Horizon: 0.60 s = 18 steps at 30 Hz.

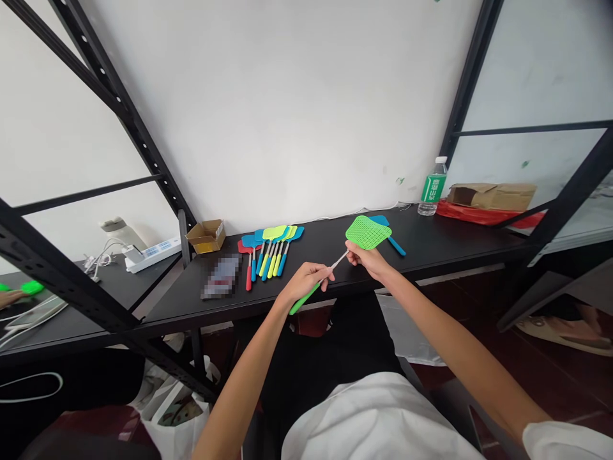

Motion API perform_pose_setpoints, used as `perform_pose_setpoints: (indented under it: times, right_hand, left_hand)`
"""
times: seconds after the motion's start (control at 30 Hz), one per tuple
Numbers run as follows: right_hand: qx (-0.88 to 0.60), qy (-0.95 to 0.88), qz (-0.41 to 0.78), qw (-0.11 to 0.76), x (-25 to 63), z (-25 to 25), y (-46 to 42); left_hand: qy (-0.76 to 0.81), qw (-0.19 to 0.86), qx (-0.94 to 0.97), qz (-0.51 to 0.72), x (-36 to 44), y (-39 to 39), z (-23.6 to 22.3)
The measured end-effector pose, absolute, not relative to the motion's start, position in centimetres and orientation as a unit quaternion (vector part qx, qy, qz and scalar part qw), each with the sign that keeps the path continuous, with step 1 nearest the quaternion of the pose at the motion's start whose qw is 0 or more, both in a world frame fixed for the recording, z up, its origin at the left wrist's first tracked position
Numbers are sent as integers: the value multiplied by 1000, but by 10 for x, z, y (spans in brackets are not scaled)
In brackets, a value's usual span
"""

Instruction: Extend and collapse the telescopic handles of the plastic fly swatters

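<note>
A green fly swatter [368,232] with a perforated head and a thin metal shaft is held above the table's front edge. My left hand [312,278] is closed round its shaft near the green handle, which points down and left. At the base of the head, my right hand [363,257] grips the swatter with bent fingers. Behind the green head lies a blue fly swatter [396,246], its head partly hidden. To the left of my hands, several blue and yellow swatters [275,249] lie in an overlapping row, with a red swatter [248,271] at the left end.
On the black table [325,246] stand an open cardboard box [205,237] and a water bottle [432,186]. A pixelated flat item [221,276] lies near the swatters. Further right, a cardboard package [493,195] rests on red plastic. A metal post [129,115] rises at left; a power strip [153,254] lies beyond.
</note>
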State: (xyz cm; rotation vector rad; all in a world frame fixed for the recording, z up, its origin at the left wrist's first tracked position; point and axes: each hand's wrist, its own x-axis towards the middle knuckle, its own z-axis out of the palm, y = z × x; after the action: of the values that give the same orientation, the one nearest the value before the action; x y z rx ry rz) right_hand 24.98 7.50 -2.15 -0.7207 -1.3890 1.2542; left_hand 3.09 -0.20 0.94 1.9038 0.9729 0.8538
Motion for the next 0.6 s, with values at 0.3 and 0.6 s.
perform_pose_setpoints:
  times: [0.3, 0.6]
  right_hand:
    - [-305, -566, 536, 548, 251, -20, 75]
    - [-311, -577, 526, 542, 250, -21, 74]
  left_hand:
    - [395, 383, 770, 323, 32, -4, 9]
    - [394, 389, 745, 372, 31, 3, 1]
